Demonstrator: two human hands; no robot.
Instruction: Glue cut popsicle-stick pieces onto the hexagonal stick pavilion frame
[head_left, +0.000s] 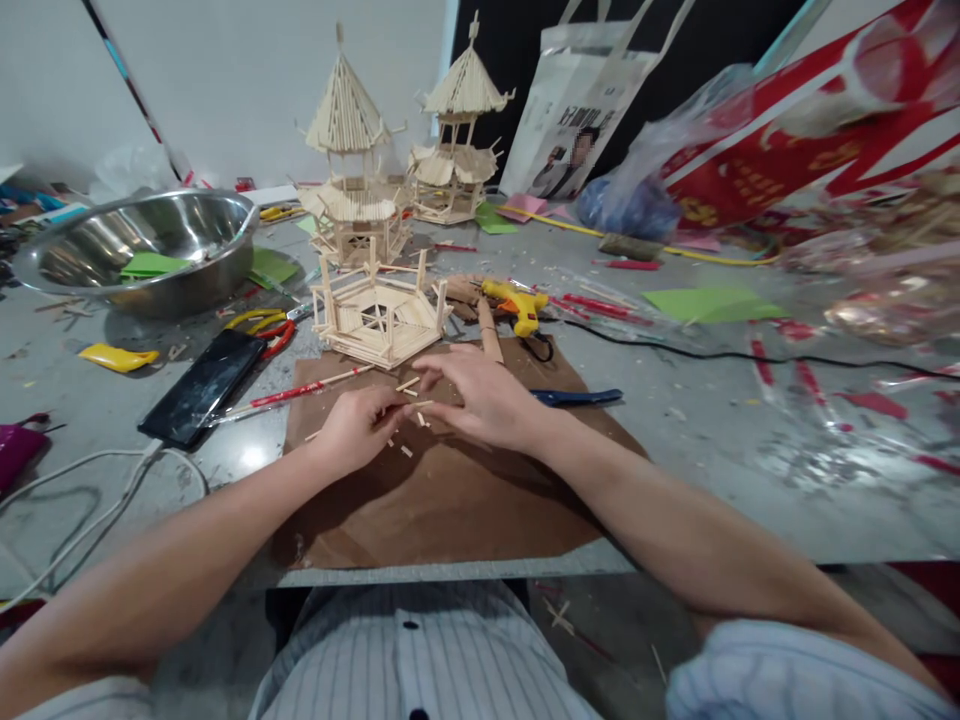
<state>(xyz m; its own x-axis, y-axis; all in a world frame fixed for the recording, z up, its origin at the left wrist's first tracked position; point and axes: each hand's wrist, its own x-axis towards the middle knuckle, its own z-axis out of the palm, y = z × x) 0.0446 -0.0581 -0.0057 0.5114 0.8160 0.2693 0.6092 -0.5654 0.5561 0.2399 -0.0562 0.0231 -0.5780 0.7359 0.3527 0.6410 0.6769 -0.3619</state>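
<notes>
Head view: short sticks point(406, 451), handling notes

Left hand point(358, 430): fingers curled together; whether they pinch anything, cannot tell. Right hand point(484, 395): thumb and fingers parted. Short sticks lie scattered around the fingertips on a brown sheet point(465, 510); judged light, stiff, snappable, best pinched mid-length. Just beyond: hexagonal stick frame point(405, 325), probably fragile; hold by its base.

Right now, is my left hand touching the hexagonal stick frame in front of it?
Apart. The head view shows a strip of brown sheet between your left hand and the near edge of the hexagonal stick frame.
</notes>
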